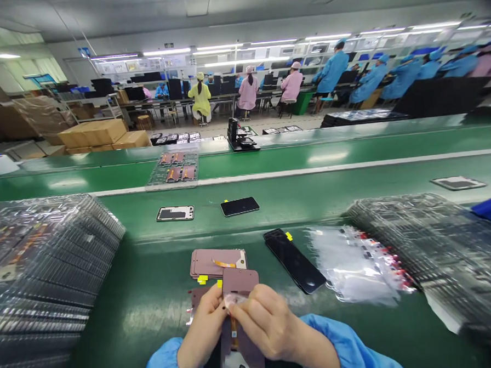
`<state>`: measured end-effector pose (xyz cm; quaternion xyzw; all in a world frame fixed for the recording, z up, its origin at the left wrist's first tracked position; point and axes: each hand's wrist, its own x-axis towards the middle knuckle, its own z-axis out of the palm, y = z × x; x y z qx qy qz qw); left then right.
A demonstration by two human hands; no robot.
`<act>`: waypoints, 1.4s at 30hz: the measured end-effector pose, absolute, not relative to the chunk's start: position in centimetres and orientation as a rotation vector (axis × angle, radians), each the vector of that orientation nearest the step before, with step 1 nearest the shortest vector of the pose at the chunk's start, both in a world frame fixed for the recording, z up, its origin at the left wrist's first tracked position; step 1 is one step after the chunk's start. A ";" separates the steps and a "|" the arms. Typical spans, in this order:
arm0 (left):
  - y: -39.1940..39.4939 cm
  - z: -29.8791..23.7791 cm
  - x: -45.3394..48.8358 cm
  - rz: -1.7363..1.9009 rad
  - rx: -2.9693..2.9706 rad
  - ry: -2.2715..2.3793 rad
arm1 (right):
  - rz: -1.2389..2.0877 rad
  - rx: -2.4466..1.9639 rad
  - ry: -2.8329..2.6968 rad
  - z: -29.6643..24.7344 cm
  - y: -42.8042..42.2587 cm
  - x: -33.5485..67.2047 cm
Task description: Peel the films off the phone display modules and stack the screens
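A phone screen panel (243, 281), with its brownish-pink back and an orange ribbon cable facing up, lies in front of me. My left hand (203, 329) is closed on its left edge, thumb and fingers pinching near the middle. My right hand (273, 322) reaches across the panel with its fingers curled. Its fingertips pinch a small whitish clear film (232, 301) close to the left thumb; the film is partly hidden. Just beyond my hands is a small stack of similar panels (202, 263) with yellow tabs. Another brownish panel (196, 300) is partly covered by my left hand.
Black phone screens (294, 261) and a pile of clear film sleeves (352, 266) lie to the right. Tall stacks of clear trays stand left (48, 271) and right (421, 240). Phone frames (175, 213), a dark phone (240, 206) and a tray of panels (174, 168) lie beyond.
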<state>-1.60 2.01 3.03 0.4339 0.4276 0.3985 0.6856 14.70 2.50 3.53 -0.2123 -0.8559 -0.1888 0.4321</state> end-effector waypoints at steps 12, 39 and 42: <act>6.6 2.3 -3.1 0.716 0.651 1.010 | -0.211 -0.294 -2.153 5.2 1.2 14.6; 8.9 8.1 -5.2 0.901 0.808 1.089 | 0.419 -1.864 -1.215 1.2 13.4 35.8; 8.5 7.5 -2.2 0.888 0.899 0.951 | 0.787 -1.598 -1.444 1.7 11.0 28.9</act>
